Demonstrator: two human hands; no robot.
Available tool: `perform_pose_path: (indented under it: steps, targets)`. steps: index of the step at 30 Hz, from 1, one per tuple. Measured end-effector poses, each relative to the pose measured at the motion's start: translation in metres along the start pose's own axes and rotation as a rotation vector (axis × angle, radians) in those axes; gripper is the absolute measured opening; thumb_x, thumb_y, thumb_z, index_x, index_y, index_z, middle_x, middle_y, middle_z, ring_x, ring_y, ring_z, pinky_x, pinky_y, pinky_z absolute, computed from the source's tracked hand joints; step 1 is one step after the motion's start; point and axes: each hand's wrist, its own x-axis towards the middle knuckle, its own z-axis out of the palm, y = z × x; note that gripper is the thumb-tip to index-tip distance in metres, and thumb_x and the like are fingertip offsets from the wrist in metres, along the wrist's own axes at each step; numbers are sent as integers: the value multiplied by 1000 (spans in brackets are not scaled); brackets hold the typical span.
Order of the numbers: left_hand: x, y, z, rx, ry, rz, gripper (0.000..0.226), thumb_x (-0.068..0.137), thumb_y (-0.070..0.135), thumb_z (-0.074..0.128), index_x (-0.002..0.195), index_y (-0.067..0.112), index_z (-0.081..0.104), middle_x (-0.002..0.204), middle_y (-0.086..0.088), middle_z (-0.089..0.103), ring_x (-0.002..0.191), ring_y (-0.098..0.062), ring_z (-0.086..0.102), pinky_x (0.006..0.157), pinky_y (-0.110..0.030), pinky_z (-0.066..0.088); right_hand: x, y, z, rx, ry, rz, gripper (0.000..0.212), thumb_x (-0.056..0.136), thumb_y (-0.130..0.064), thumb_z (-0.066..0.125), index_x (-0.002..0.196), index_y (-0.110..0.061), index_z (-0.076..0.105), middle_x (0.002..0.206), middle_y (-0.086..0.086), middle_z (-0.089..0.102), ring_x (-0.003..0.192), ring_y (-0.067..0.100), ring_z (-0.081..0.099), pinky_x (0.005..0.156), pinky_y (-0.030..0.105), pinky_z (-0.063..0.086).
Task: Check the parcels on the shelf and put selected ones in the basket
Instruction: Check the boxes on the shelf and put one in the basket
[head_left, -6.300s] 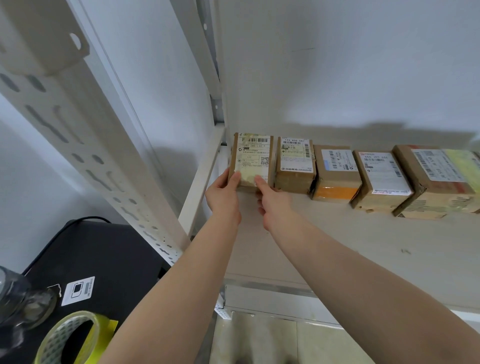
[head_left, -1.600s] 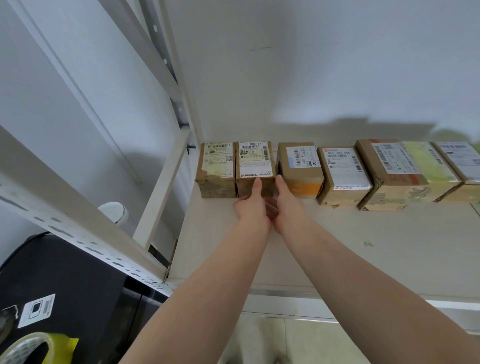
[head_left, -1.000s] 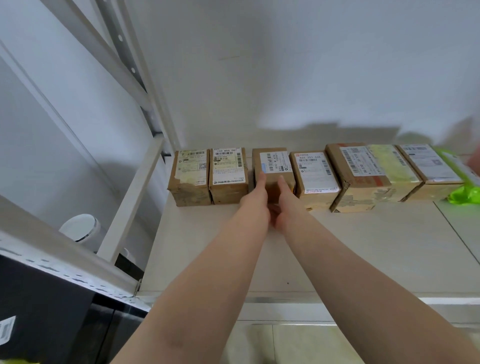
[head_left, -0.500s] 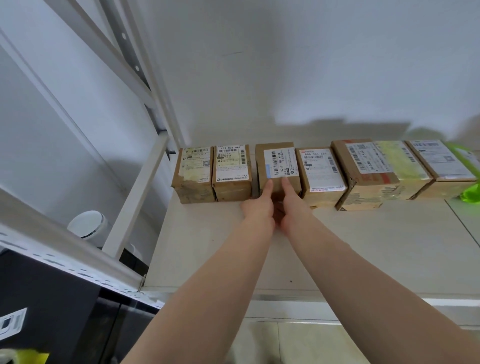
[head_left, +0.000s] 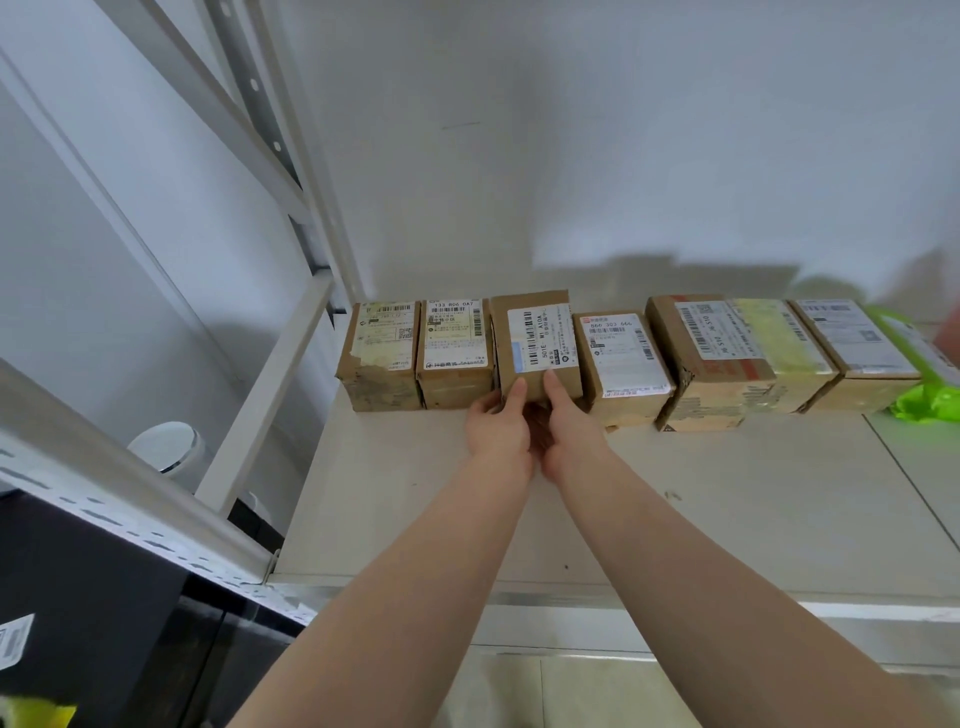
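Note:
A row of brown cardboard parcels with white labels lines the back of the pale shelf (head_left: 701, 499). The third parcel from the left (head_left: 535, 338) is tipped up with its label facing me, held from below by both hands. My left hand (head_left: 498, 426) grips its lower left corner and my right hand (head_left: 569, 421) its lower right corner, thumbs on the front face. Two parcels (head_left: 382, 353) (head_left: 454, 348) stand to its left. A fourth parcel (head_left: 623, 358) stands just to its right. No basket is in view.
Further right stand a larger box (head_left: 711, 358), a yellow-taped box (head_left: 784, 348), another labelled box (head_left: 857, 348) and a bright green bag (head_left: 924, 395). A white slotted shelf upright (head_left: 260, 384) stands at the left. Below left are a dark surface (head_left: 78, 623) and a white round object (head_left: 166, 447).
Both hands moved from the first parcel along the row to the third one. In the last half second that parcel has been tipped up further and lifted slightly toward me.

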Motion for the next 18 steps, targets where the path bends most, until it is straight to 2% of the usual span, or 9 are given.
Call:
perform_pose_path:
  steps: [3, 8, 13, 16, 18]
  targets:
    - [-1, 3, -1, -18, -1, 18, 44, 86, 15, 71, 126, 4, 54, 118, -20, 66, 88, -25, 66, 80, -34, 54, 3, 1, 3, -35, -14, 0, 37, 83, -36, 76, 107, -8, 70, 102, 13, 75, 91, 29, 73, 89, 45, 57]
    - [-4, 8, -3, -45, -24, 24, 43, 87, 13, 70, 126, 4, 56, 118, -18, 67, 73, -12, 64, 74, -31, 52, 4, 2, 1, -46, -24, -15, 30, 83, -36, 75, 97, -11, 69, 102, 12, 75, 93, 26, 73, 91, 43, 56]
    - [-6, 10, -3, -38, -27, 55, 43, 88, 10, 68, 128, 2, 56, 119, -20, 66, 68, -7, 62, 77, -30, 50, 2, 2, 3, -32, -6, -29, 39, 84, -35, 75, 111, -9, 67, 105, 11, 75, 94, 25, 72, 94, 43, 55]
    - [-8, 11, -2, -39, -35, 65, 42, 88, 9, 68, 127, 1, 56, 119, -21, 65, 67, -6, 61, 75, -28, 50, 1, 0, 2, -30, -8, -29, 31, 86, -33, 73, 105, -11, 65, 106, 12, 74, 94, 25, 71, 93, 42, 54]
    - [-9, 11, -2, -37, -35, 66, 41, 88, 9, 67, 127, 1, 57, 119, -20, 65, 66, -5, 61, 68, -25, 51, 1, -1, 2, -29, -9, -27, 25, 87, -33, 72, 100, -14, 64, 106, 12, 73, 94, 25, 71, 93, 42, 54]
